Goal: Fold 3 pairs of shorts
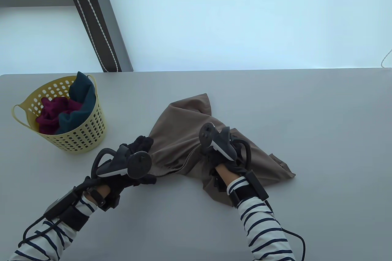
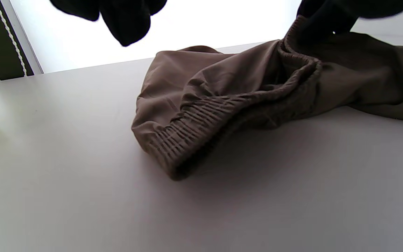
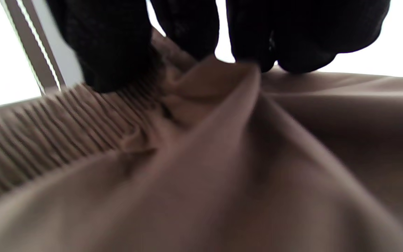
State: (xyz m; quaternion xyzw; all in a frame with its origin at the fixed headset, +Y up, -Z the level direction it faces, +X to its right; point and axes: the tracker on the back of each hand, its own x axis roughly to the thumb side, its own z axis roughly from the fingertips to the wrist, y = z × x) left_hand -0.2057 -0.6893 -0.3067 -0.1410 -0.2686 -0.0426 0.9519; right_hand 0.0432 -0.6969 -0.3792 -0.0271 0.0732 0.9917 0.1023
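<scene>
Closest in, the right hand's fingers (image 3: 117,52) pinch the ribbed waistband (image 2: 201,126) of the brown shorts (image 1: 186,126), seemingly lifting it to shake the crumpled cloth flat. The left hand (image 1: 134,163) hovers at the waistband's other end, fingers loosely curled and holding nothing. The shorts lie mid-table, near the front edge. Bare table (image 1: 306,114) spreads right and beyond; the yellow basket (image 1: 82,132) with more clothes stands well left.
</scene>
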